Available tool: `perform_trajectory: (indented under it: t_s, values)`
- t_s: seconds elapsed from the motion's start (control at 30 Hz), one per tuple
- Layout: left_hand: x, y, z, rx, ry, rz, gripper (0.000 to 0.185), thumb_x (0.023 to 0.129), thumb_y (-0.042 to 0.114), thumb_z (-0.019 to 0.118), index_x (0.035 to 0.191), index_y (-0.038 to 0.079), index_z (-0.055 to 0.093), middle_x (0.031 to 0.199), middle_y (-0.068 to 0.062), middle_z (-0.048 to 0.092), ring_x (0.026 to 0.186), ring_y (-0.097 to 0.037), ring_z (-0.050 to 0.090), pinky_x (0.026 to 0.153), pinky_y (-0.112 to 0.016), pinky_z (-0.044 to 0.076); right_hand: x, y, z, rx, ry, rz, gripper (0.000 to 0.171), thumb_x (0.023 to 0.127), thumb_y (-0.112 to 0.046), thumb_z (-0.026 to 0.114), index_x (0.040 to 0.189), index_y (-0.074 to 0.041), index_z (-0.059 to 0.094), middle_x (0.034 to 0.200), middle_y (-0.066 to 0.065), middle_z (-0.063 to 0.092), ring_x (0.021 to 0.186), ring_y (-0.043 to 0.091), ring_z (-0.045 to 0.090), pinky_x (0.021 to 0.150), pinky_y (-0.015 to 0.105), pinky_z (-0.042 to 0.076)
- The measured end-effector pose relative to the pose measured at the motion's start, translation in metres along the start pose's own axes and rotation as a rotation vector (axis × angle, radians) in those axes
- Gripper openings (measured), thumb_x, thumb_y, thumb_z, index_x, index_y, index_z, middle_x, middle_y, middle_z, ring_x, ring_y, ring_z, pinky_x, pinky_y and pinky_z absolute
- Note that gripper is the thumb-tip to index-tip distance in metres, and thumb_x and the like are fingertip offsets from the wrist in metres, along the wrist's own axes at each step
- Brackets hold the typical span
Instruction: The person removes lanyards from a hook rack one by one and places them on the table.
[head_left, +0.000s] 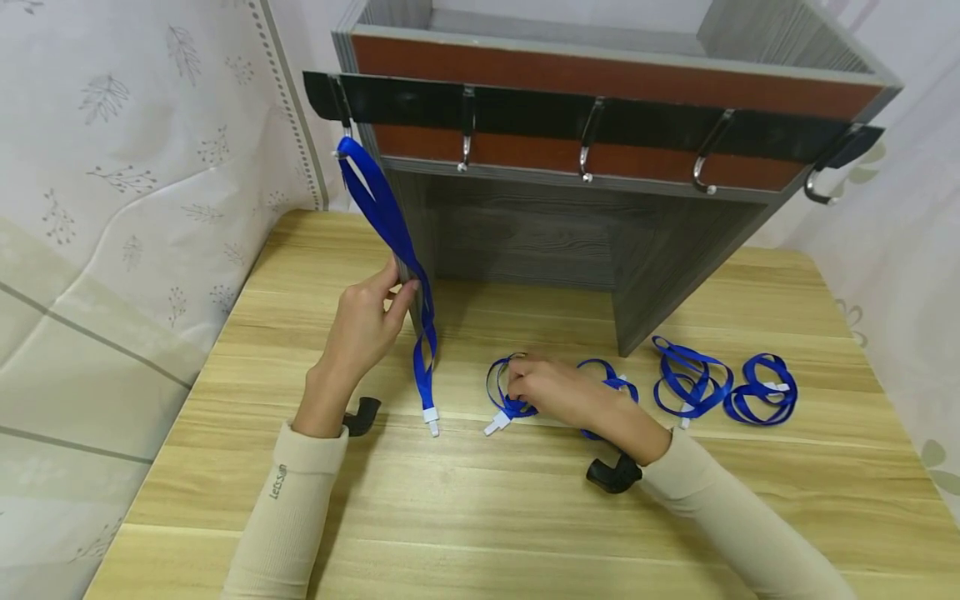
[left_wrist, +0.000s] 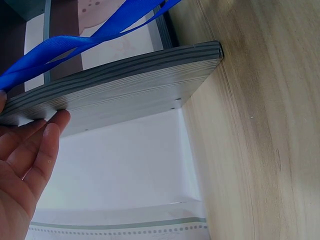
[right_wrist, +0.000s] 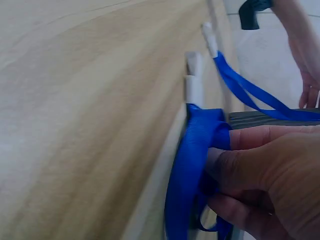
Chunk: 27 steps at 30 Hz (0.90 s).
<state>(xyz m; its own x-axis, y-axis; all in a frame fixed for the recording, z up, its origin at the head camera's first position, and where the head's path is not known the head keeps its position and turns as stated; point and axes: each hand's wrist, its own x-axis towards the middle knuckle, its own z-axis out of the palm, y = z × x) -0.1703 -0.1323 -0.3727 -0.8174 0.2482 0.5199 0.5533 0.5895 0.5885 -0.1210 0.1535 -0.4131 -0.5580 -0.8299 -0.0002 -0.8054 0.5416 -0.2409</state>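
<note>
A blue lanyard [head_left: 388,218] with a white clip hangs from the leftmost hook of a grey wooden rack. Just behind its strap, my left hand [head_left: 363,321] holds the front edge of the rack's left side panel [left_wrist: 135,80], thumb in front and fingers against the outer face. My right hand [head_left: 558,392] pinches the strap of a second, coiled blue lanyard [right_wrist: 187,160] on the table, beside the hanging one. Its white clip [head_left: 497,423] points toward me. A third lanyard [head_left: 597,363] lies partly hidden under my right forearm.
Two more coiled lanyards, one [head_left: 693,383] nearer and one [head_left: 761,392] farther right, lie on the wooden table [head_left: 450,533]. The rack's dark hook rail [head_left: 525,108] carries several metal hooks. Patterned cloth [head_left: 150,167] hangs behind and left of the table.
</note>
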Motion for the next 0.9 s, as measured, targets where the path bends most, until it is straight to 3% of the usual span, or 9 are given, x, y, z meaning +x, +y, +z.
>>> perform_trajectory:
  t_s: [0.17, 0.3, 0.47, 0.77, 0.9]
  values:
    - [0.0, -0.001, 0.0, 0.001, -0.004, -0.006, 0.019, 0.101, 0.013, 0.058, 0.118, 0.006, 0.062, 0.102, -0.011, 0.074, 0.093, -0.029, 0.072, 0.074, -0.046, 0.06, -0.001, 0.002, 0.002, 0.023, -0.022, 0.003, 0.019, 0.087, 0.005, 0.07, 0.096, -0.012, 0.071, 0.094, -0.002, 0.06, 0.08, 0.006, 0.052, 0.066, 0.018, 0.049]
    - [0.0, -0.001, 0.0, 0.003, -0.008, -0.009, 0.019, 0.101, 0.014, 0.058, 0.119, 0.007, 0.062, 0.103, -0.011, 0.074, 0.093, -0.029, 0.072, 0.074, -0.047, 0.06, -0.003, 0.004, -0.008, 0.062, 0.048, 0.028, 0.028, 0.087, 0.01, 0.065, 0.106, -0.009, 0.069, 0.097, 0.001, 0.061, 0.08, 0.01, 0.052, 0.066, 0.021, 0.049]
    - [0.0, -0.001, 0.0, -0.002, -0.01, -0.012, 0.021, 0.101, 0.014, 0.058, 0.12, 0.007, 0.062, 0.104, -0.011, 0.074, 0.094, -0.028, 0.072, 0.074, -0.047, 0.06, -0.006, 0.009, -0.021, 0.125, 0.159, 0.07, 0.03, 0.088, 0.009, 0.066, 0.114, -0.004, 0.069, 0.11, 0.005, 0.065, 0.092, 0.016, 0.065, 0.075, 0.027, 0.057]
    - [0.0, -0.001, 0.0, -0.004, -0.005, -0.005, 0.02, 0.101, 0.013, 0.058, 0.119, 0.006, 0.062, 0.103, -0.011, 0.074, 0.092, -0.028, 0.072, 0.073, -0.046, 0.06, -0.012, 0.02, -0.037, 0.108, 0.276, 0.172, 0.016, 0.093, -0.001, 0.066, 0.107, -0.004, 0.073, 0.104, 0.005, 0.07, 0.091, 0.016, 0.068, 0.075, 0.03, 0.058]
    - [0.0, -0.001, -0.001, -0.005, -0.006, -0.005, 0.021, 0.101, 0.014, 0.057, 0.121, 0.006, 0.062, 0.104, -0.011, 0.074, 0.094, -0.029, 0.072, 0.073, -0.048, 0.06, -0.015, 0.024, -0.043, 0.113, 0.298, 0.24, 0.011, 0.095, -0.008, 0.066, 0.104, -0.007, 0.073, 0.098, 0.004, 0.072, 0.081, 0.013, 0.066, 0.07, 0.03, 0.056]
